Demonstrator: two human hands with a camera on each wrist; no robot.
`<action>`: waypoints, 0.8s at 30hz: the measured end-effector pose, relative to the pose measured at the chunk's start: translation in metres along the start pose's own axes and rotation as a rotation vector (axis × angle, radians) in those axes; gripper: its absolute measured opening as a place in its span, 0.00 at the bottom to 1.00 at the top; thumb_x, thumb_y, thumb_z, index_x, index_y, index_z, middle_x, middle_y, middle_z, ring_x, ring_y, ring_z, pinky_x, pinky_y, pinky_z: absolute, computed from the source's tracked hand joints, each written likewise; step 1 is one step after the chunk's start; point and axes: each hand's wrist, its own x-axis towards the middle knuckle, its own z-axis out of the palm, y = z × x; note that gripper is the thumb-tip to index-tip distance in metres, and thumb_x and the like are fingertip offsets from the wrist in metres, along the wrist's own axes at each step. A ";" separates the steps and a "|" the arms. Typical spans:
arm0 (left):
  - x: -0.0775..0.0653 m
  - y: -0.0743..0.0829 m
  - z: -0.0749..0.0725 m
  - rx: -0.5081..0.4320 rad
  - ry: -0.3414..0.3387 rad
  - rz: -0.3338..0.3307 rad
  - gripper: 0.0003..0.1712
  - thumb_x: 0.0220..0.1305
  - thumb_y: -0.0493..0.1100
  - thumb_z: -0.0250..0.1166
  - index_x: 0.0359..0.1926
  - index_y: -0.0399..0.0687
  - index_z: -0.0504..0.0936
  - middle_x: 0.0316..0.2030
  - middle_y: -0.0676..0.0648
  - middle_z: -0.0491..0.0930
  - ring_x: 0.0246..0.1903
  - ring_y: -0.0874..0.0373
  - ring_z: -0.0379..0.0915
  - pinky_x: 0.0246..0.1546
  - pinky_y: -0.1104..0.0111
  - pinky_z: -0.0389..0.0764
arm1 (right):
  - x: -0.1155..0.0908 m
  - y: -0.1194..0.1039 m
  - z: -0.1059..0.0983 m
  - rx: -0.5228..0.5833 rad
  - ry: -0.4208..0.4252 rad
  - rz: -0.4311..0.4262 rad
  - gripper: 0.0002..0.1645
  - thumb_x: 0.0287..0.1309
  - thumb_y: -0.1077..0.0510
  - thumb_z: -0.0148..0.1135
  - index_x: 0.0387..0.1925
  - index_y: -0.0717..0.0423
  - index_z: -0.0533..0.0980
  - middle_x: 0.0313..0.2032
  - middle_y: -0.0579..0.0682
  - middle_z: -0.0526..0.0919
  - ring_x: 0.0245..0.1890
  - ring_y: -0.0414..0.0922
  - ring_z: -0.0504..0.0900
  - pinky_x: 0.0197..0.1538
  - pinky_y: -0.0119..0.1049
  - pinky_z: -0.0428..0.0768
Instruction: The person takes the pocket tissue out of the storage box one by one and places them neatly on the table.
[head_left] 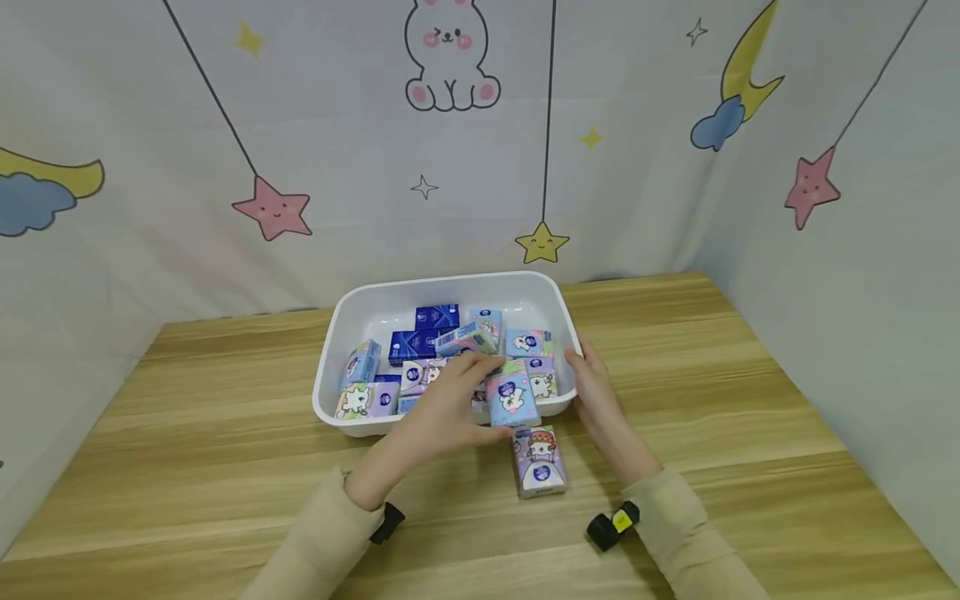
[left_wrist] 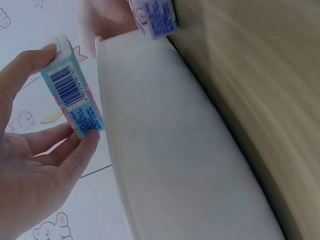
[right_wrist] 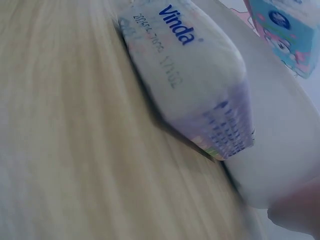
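In the head view my left hand [head_left: 450,408] pinches a blue and pink tissue pack [head_left: 513,397] between thumb and fingers, over the near rim of a white plastic bin [head_left: 442,284]. The left wrist view shows a barcode on the edge of this tissue pack [left_wrist: 70,87]. My right hand [head_left: 596,387] grips the bin's right side near its front corner, thumb at the rim and fingers along the outer wall. On the table just in front of the bin lies a purple and white tissue pack [head_left: 539,462], marked Vinda in the right wrist view.
Several tissue packs lie in the bin, among them dark blue packs [head_left: 437,317], a purple pack [head_left: 367,400] at the left and a light blue pack [head_left: 528,342] at the right. The wood-grain table [head_left: 225,433] meets a printed cloth backdrop [head_left: 360,150] behind.
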 end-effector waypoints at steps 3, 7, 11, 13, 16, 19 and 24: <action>-0.011 0.003 0.002 0.019 -0.007 -0.001 0.51 0.42 0.50 0.79 0.67 0.41 0.67 0.60 0.42 0.70 0.60 0.47 0.66 0.63 0.56 0.72 | 0.000 -0.001 0.000 -0.002 0.003 0.002 0.33 0.72 0.59 0.39 0.75 0.55 0.46 0.75 0.55 0.49 0.75 0.52 0.51 0.77 0.45 0.51; -0.026 0.007 0.004 0.050 -0.013 0.003 0.51 0.41 0.50 0.79 0.66 0.39 0.68 0.59 0.43 0.70 0.59 0.49 0.66 0.63 0.57 0.73 | -0.001 -0.002 -0.001 -0.005 -0.001 0.007 0.34 0.72 0.59 0.38 0.75 0.54 0.45 0.76 0.55 0.48 0.75 0.52 0.50 0.77 0.45 0.50; -0.038 0.010 0.006 0.081 -0.015 0.006 0.51 0.39 0.51 0.80 0.64 0.40 0.69 0.58 0.44 0.71 0.59 0.50 0.67 0.64 0.58 0.73 | -0.001 -0.002 -0.001 -0.004 -0.008 0.009 0.33 0.72 0.59 0.38 0.75 0.54 0.46 0.76 0.55 0.48 0.75 0.52 0.51 0.77 0.45 0.50; -0.043 0.011 0.007 0.099 -0.019 0.005 0.50 0.39 0.52 0.80 0.64 0.40 0.69 0.58 0.45 0.71 0.59 0.51 0.67 0.64 0.59 0.73 | -0.002 -0.001 -0.001 -0.004 -0.009 0.007 0.33 0.72 0.59 0.38 0.75 0.54 0.46 0.76 0.55 0.48 0.75 0.52 0.51 0.77 0.45 0.51; -0.050 0.012 0.010 0.127 -0.040 -0.008 0.50 0.40 0.53 0.79 0.64 0.42 0.70 0.57 0.46 0.71 0.58 0.53 0.67 0.63 0.60 0.73 | -0.002 0.000 0.000 -0.003 -0.005 0.008 0.33 0.72 0.59 0.38 0.75 0.54 0.47 0.75 0.54 0.49 0.75 0.52 0.52 0.77 0.45 0.52; -0.056 0.012 0.013 0.143 -0.069 -0.024 0.50 0.41 0.54 0.78 0.65 0.43 0.69 0.58 0.48 0.71 0.58 0.54 0.66 0.64 0.61 0.73 | -0.002 0.000 0.000 0.001 -0.003 0.004 0.33 0.72 0.59 0.38 0.75 0.54 0.48 0.75 0.54 0.50 0.74 0.52 0.53 0.77 0.45 0.53; -0.060 0.009 0.021 0.152 -0.078 -0.005 0.50 0.41 0.53 0.78 0.65 0.42 0.68 0.60 0.48 0.69 0.61 0.54 0.64 0.66 0.62 0.71 | 0.000 0.002 0.000 0.003 -0.005 -0.008 0.33 0.72 0.59 0.38 0.75 0.54 0.47 0.75 0.55 0.51 0.74 0.52 0.53 0.76 0.45 0.53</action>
